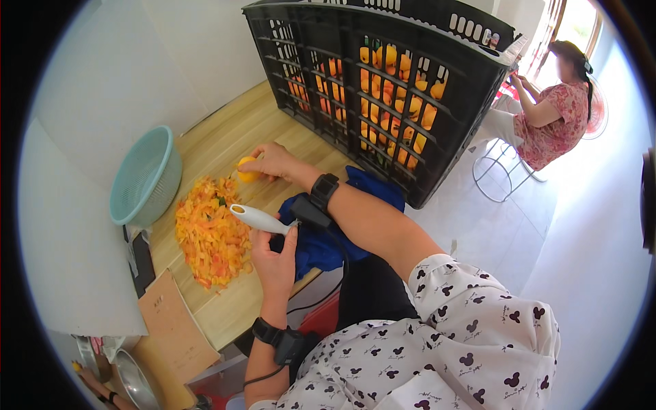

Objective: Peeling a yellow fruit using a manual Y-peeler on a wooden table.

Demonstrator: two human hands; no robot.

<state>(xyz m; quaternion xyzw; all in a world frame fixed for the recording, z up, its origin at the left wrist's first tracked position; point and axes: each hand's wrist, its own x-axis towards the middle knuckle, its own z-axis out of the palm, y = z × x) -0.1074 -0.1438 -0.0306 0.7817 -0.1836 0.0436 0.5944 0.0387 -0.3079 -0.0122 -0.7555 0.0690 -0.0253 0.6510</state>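
Note:
My left hand [274,259] holds a peeler by the blade end, its white handle [259,218] pointing to the upper left. Further out over the wooden table [230,130], my right hand [277,161] grips a round yellow fruit [248,173] between thumb and fingers. Just beside that fruit lies a large heap of orange-yellow peelings [210,236] with a bit of green leaf in it. A blue cloth [320,248] hangs over the table's near edge, behind the peeler and under my right wrist. The peeler's blade is mostly hidden by my fingers.
A tall black plastic crate [353,102] of yellow-red fruit stands right. Against the wall leans a turquoise basket [143,177]. Brown cardboard [177,325] lies lower left, near metal bowls [136,382] and another person's hand [89,379]. A seated person [553,107] is at upper right.

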